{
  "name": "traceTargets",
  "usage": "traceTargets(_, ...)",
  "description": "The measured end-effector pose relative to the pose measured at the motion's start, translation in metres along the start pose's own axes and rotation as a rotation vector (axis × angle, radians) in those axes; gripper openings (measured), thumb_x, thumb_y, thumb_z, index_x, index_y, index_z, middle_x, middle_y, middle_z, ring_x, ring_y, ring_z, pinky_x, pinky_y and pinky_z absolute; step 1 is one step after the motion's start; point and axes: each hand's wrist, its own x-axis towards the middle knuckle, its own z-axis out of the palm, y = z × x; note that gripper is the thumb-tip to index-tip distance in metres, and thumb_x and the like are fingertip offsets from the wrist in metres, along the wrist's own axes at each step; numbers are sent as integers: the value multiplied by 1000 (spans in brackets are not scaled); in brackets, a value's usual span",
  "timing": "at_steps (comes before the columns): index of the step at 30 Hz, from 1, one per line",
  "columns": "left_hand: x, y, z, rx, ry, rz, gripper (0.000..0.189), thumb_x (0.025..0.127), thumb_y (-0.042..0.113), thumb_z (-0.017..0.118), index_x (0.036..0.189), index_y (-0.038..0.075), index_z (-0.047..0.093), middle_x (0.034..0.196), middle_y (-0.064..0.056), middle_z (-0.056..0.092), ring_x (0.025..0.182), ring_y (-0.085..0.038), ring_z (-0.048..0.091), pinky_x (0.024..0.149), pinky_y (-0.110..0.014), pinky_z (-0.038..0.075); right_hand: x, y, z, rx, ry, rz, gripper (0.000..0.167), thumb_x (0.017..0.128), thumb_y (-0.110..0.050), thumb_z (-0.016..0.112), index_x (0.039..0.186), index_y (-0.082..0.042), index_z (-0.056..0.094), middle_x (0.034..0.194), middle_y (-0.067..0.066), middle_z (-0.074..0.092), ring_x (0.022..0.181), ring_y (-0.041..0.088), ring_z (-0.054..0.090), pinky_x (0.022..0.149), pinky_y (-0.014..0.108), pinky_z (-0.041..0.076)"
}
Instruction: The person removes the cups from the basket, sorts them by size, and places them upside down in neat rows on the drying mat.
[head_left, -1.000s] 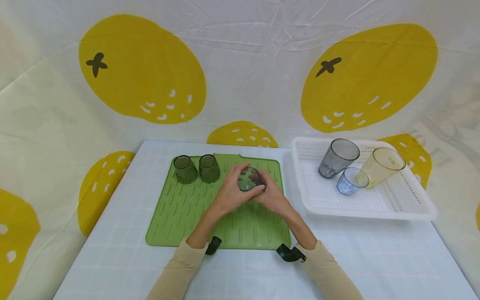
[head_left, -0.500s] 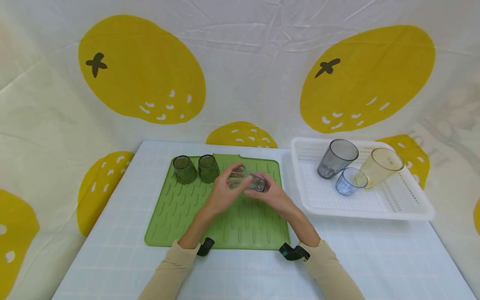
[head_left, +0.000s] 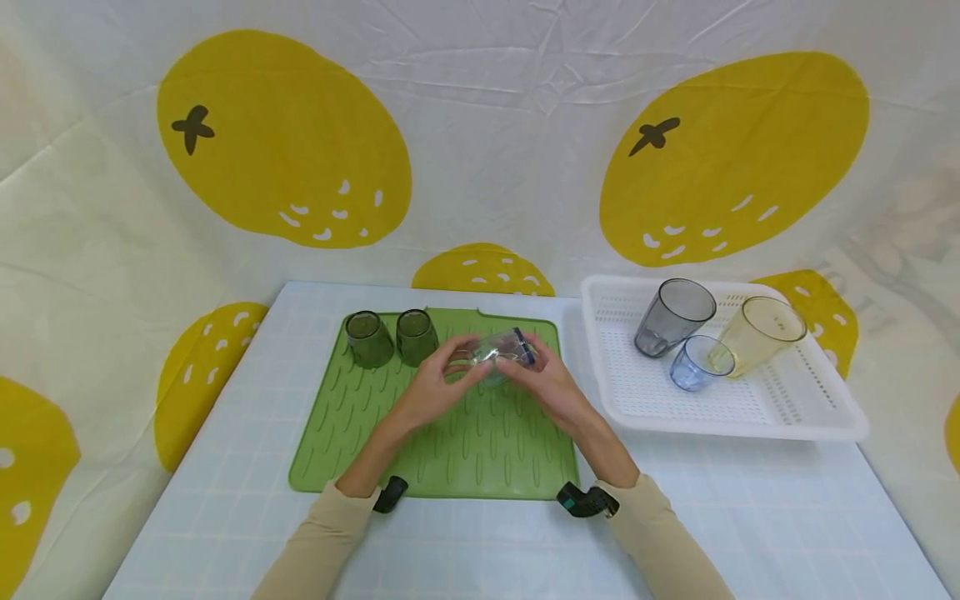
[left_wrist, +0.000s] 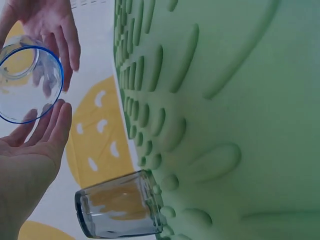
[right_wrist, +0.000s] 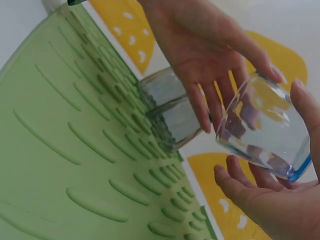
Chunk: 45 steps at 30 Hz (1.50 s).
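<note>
A clear drinking glass with a blue rim lies sideways between my two hands, above the green ribbed mat. Its rim points right and its base left. My left hand holds the base end with thumb and fingers. At the rim end, my right hand grips the glass; the right wrist view shows that glass with the right thumb and fingers around its rim side. Two dark glasses stand upside down on the mat's far left.
Right of the mat sits a white perforated basket. It contains a grey glass, a small blue glass and a yellow glass. A cloth with a yellow fruit print hangs behind the table.
Between my hands the glass has turned from facing up towards the head camera to lying sideways, rim to the right. My left forearm has shifted left. The other glasses stayed put.
</note>
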Motion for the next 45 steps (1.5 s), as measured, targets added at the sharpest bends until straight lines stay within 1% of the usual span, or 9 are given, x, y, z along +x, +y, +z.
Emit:
traceTargets(6,-3,-2,-3,41,-11,5,53,100,21,70,146,3,51,138,-16,59,128,-31,56,108,-45,48,3,-3,5,5,-18,-40,58,99,-13,69,150,-9,43,145,17,51,133,25,52,106,32,48)
traceTargets(12,-6,-3,-3,83,-49,-16,56,100,22,71,147,2,51,137,-20,57,127,-36,56,108,-48,47,5,-6,11,-7,0,-55,58,97,-11,70,149,-9,44,140,16,54,125,24,56,103,33,50)
traceTargets(16,-7,-4,-4,91,-88,-2,58,100,21,70,150,-1,49,138,-24,56,126,-43,56,107,-52,47,8,-7,13,-33,18,-70,62,94,-10,74,149,-10,46,139,17,56,127,30,55,104,33,49)
traceTargets(19,-6,-5,-5,100,-106,16,59,100,20,70,150,-2,47,139,-21,56,126,-43,57,106,-51,48,10,-7,14,-62,21,-93,63,92,-9,76,148,-9,47,140,19,55,132,39,51,103,33,49)
traceTargets(24,-6,-8,-9,130,-112,29,55,102,18,68,149,-2,48,142,-16,56,124,-37,59,104,-46,51,12,-7,14,-123,25,-122,62,92,-12,77,147,-11,49,140,20,56,134,39,50,107,38,46)
traceTargets(28,-8,-13,-16,155,-93,15,50,103,19,65,148,2,51,140,-15,58,121,-29,62,101,-42,52,14,-7,14,-183,34,-128,63,92,-15,78,148,-13,49,139,14,58,132,29,54,109,43,43)
traceTargets(32,-11,-18,-26,181,-64,19,47,104,19,64,145,0,53,137,-21,58,118,-29,63,98,-43,54,17,-7,12,-215,49,-125,64,93,-16,77,150,-18,47,138,10,58,130,24,55,108,46,44)
traceTargets(37,-16,-24,-41,233,-24,40,44,104,15,64,142,-5,55,131,-27,60,113,-32,63,94,-44,55,23,-7,12,-255,85,-130,63,92,-19,79,148,-20,50,135,9,60,128,25,56,105,44,48)
traceTargets(45,-28,-37,-64,340,45,64,36,103,10,64,135,-6,61,125,-21,66,108,-30,65,88,-41,57,39,-8,13,-297,144,-165,67,90,-21,82,148,-19,49,137,14,59,127,31,57,103,45,49)
